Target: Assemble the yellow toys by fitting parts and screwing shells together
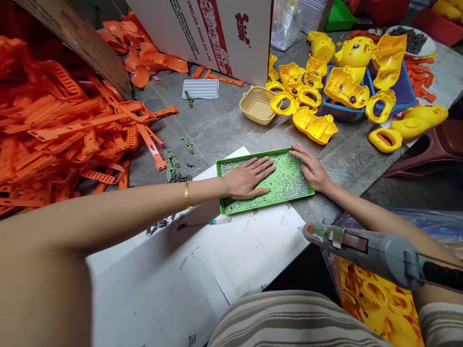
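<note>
A shallow green tray lies slightly tilted across white printed paper, with many small silver screws spread over its dotted bottom. My left hand rests palm down on the screws, fingers stretched out and apart, a gold band round the wrist. At the tray's far right corner, my right hand grips the rim with its fingers over the edge. A grey electric screwdriver hangs near my right forearm, its tip pointing left. On the paper below the tray is a thin screwdriver with a clear and blue handle.
Orange plastic parts are heaped at left beside a printed carton. A beige basket, yellow duck-shaped shells and blue bins stand at back right. Small green pieces lie left of the tray. A bag of yellow parts sits lower right.
</note>
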`<state>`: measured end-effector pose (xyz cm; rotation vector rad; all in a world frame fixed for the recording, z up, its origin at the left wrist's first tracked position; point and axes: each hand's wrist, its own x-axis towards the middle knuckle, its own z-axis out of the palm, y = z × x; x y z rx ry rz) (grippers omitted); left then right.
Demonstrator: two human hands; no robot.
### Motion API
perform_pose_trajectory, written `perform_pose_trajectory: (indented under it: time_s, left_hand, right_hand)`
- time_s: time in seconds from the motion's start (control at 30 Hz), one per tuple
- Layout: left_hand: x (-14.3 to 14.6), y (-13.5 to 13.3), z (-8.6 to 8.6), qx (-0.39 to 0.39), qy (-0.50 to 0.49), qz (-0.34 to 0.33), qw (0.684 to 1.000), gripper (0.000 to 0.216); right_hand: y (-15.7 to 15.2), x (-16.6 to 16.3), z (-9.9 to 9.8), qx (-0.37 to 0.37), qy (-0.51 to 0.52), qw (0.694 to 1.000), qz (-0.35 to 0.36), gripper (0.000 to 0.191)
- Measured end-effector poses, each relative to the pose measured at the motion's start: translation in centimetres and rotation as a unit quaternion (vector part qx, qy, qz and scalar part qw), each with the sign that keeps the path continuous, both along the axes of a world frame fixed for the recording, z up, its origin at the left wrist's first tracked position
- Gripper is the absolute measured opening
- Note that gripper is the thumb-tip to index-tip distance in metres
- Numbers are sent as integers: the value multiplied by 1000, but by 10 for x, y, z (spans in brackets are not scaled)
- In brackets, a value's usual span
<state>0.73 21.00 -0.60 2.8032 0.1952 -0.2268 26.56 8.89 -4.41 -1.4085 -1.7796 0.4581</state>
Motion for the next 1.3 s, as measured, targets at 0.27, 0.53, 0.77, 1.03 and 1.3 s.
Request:
perform_pose_trajectory:
  time_s: [0.27, 0.53, 0.77, 1.03, 1.3]
  left_hand:
    - [46, -17, -2, -61, -38, -87, 994, 67]
    - [-84, 3, 23, -102, -42, -33, 993, 45]
    - [-88, -29, 6, -63, -253, 389, 883, 36]
    - [-35, -38, -15, -280, -352, 628, 635, 50]
    - [-41, -38, -24, -281, -357, 611, 648, 68]
  right_hand:
    - [0, 3, 2, 0, -29, 1000, 6, 53]
    - [-2, -1, 16, -50, -94, 985, -136, 61]
    - [5, -2, 37, -130, -125, 973, -145, 46]
    - [25, -14, 113, -93, -212, 960, -155, 43]
    - [32, -28, 152, -38, -247, 958, -139, 41]
